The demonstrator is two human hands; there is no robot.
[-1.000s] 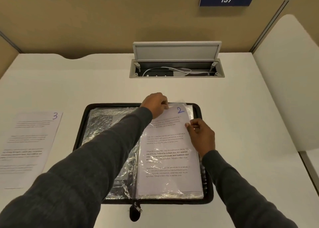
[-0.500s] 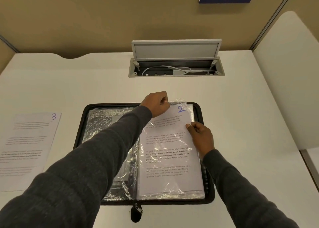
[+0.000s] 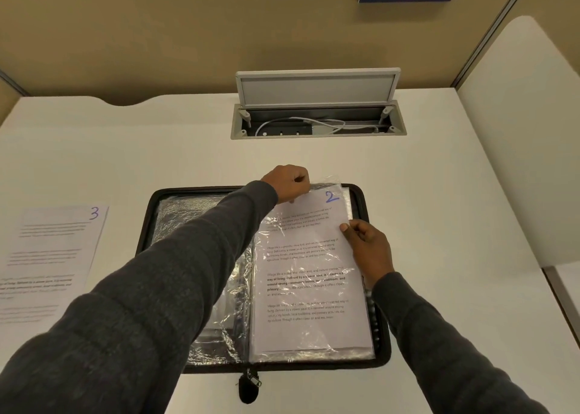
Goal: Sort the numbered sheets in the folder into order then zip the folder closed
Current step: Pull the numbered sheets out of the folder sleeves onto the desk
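A white bench (image 3: 439,209) fills the view, with an open cable hatch (image 3: 318,121) at its far edge. A black zip folder (image 3: 381,351) lies open and flat near the front, just ahead of the person, its spine running away from them and its zip pull (image 3: 249,385) hanging off the near edge.

Little has changed over the last second. The sheet marked 2 (image 3: 309,275) sits a touch further down inside its clear sleeve (image 3: 326,183) on the right-hand page, and both hands have barely shifted. By that, the sheet looks nearly seated, so this sleeve is close to finished.

The sheet's long axis runs near to far, parallel to the spine. Its top, with the handwritten number, points away from the person, so the text reads upright to them.

The left hand (image 3: 288,183), reaching across the folder, is closed in a pinch on the sleeve's top edge. The right hand (image 3: 365,244) grips the sheet's right edge, thumb on top.

The sheet marked 3 (image 3: 53,256) lies loose on the bench, well to the left of the folder, pointing the same way. It appears not yet filed, and the folder remains unzipped.
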